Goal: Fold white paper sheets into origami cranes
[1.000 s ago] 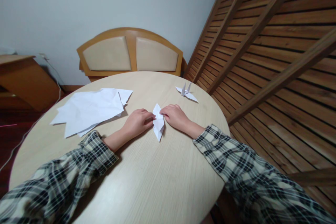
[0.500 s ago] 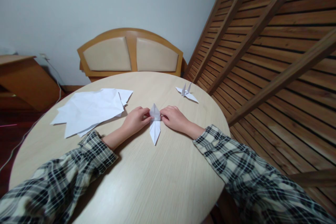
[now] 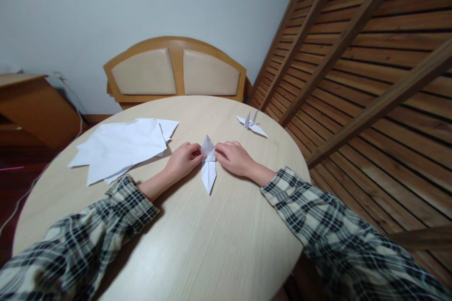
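Observation:
A small white folded paper piece [image 3: 208,169] lies on the round light-wood table [image 3: 197,244], its long point toward me and a short flap raised at its far end. My left hand [image 3: 183,160] pinches that flap from the left, fingers curled closed. My right hand [image 3: 235,157] pinches it from the right in the same way. Both forearms in plaid sleeves rest on the tabletop.
A loose pile of white paper sheets [image 3: 120,148] lies at the left of the table. A finished white paper crane [image 3: 252,124] sits near the far right edge. A wooden chair [image 3: 174,73] stands behind the table, and a slatted wooden frame [image 3: 370,66] leans at the right.
The paper piece has turned from slanted to straight, long point toward me. Its far flap has lifted between my fingertips, and both hands have closed in on it.

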Demonstrator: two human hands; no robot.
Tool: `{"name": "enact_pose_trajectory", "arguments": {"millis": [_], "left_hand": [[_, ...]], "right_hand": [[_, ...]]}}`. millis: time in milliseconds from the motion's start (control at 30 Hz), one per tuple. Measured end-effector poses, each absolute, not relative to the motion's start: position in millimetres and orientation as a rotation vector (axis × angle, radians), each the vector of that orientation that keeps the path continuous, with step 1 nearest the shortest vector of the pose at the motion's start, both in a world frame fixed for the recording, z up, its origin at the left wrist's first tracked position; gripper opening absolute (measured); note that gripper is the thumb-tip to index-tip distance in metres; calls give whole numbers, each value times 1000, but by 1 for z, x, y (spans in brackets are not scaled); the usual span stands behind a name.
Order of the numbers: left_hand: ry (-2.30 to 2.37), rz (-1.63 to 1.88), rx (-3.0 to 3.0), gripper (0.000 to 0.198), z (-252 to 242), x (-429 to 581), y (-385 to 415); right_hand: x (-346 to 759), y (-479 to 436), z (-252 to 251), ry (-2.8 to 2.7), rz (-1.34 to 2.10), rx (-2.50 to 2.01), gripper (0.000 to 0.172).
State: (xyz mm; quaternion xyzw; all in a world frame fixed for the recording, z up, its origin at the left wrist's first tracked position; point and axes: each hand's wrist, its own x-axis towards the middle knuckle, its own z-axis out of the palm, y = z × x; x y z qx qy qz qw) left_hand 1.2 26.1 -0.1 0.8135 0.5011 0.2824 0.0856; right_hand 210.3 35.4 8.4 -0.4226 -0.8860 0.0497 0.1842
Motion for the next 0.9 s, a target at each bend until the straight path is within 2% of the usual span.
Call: {"name": "enact_pose_trajectory", "arguments": {"millis": [133, 400, 633, 767, 900], "left_hand": [[1483, 877, 2338, 8, -1, 2, 27], [1484, 920, 2162, 35, -4, 3, 28], [1483, 921, 2119, 38, -5, 3, 28], [1488, 904, 2114, 37, -5, 3, 29], [1485, 901, 2157, 37, -8, 4, 30]], "right_hand": [[210, 38, 2, -2338, 295, -1153, 28], [209, 40, -4, -2271, 387, -1136, 45], [209, 40, -5, -2267, 402, -1146, 48], [208, 42, -6, -2275, 383, -1133, 42], [209, 43, -4, -2367, 278, -1165, 21]]}}
